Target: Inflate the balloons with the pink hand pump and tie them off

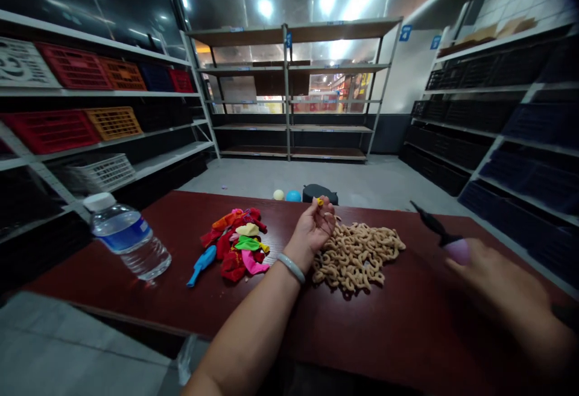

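Observation:
My left hand [315,225], with a pale bangle [292,268] at its wrist, pinches a small yellow piece [320,202] between thumb and finger, above the far left edge of a heap of tan curled pieces [357,257]. The rest of the yellow piece is hidden by the hand. Over the right side of the table, my right hand [482,263], blurred, grips a purple and black tool [455,246] whose thin black tip points up and left. Left of my left forearm lies a pile of colourful deflated balloons [237,242], with a blue one [202,263] at its left edge.
A water bottle [131,239] with a white cap stands on the left of the dark red table [181,305]. Beyond the table's far edge are a blue ball [293,196], a pale ball [278,194] and a black object [319,192]. Shelves with crates line both sides.

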A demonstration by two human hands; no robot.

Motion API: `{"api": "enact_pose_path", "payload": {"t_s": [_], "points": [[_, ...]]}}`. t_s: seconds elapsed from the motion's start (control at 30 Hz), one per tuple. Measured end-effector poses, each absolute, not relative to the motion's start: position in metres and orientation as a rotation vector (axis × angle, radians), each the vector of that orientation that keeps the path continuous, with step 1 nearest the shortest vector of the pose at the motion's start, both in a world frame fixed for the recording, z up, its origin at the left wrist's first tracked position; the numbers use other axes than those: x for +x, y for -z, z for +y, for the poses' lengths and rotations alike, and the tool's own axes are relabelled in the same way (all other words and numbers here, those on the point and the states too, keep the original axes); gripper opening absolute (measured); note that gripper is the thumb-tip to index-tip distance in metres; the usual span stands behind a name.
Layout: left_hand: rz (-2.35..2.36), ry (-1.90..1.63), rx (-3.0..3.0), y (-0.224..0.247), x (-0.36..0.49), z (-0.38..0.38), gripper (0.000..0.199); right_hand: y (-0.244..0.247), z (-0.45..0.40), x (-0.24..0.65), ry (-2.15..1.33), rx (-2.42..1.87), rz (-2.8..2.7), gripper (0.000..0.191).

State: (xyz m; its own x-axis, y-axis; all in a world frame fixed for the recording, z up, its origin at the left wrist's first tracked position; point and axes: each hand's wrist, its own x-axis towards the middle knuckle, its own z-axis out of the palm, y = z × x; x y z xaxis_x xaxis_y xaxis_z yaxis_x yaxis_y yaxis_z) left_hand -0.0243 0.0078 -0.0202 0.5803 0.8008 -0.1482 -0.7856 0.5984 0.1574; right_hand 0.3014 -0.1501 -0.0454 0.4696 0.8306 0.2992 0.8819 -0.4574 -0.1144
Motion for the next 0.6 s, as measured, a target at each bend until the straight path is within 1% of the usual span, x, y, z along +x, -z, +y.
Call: {"api": "enact_pose_path", "payload": {"t_s": [0.13,0.23,0.37,0.47,0.6], "points": [[0.195,-1.057,0.047,0.023,-0.036,0.023,0.014,-0.001,-0.107,0.236,0.484,-2.263,-1.725,0.058],[0.159,-1.14,0.055,0.026,-0.045,0.032,0.016,-0.014,-0.077,0.181,0.516,-2.096,-1.947,0.062],[0.186,-1.209,0.129,0.028,-0.049,0.038,0.018,0.001,-0.054,0.142,0.459,-2.01,-2.076,0.059],[0.229,-1.215,0.165,0.029,-0.046,0.038,0.016,0.017,-0.048,0.142,0.393,-1.992,-2.124,0.057],[0.303,-1.245,0.22,0.033,-0.037,0.035,0.01,0.024,-0.049,0.151,0.41,-1.997,-2.122,0.061]]}}
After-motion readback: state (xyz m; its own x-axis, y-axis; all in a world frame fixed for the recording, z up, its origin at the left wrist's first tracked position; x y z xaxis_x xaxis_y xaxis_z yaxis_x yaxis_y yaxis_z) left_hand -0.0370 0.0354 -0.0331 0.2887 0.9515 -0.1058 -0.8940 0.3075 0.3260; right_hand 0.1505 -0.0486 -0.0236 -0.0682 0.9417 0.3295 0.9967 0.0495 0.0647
